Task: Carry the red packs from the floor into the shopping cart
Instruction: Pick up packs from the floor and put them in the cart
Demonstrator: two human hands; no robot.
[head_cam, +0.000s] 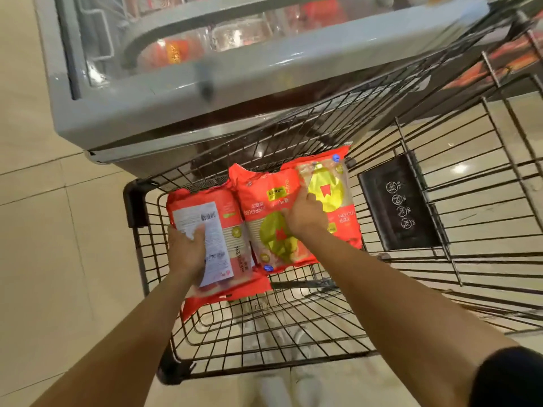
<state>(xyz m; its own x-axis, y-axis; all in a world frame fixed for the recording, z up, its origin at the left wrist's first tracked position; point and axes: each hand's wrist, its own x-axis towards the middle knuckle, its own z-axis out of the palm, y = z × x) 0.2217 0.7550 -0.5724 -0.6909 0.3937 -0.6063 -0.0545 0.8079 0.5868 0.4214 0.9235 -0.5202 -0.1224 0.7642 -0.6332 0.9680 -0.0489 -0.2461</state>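
Left to right. My left hand (186,248): fingers curled round the outer edge of the left pack (226,212), thumb pressed on its white label. Just inward of that thumb, the middle pack (264,218) touches it. My right hand (302,215): thumb on the middle pack, fingers curled narrow over the adjoining edge of the right pack (332,183). All three red packs hang below my fingers, inside the rim of the shopping cart (138,201). Beyond my fingertips, a freezer (176,98).
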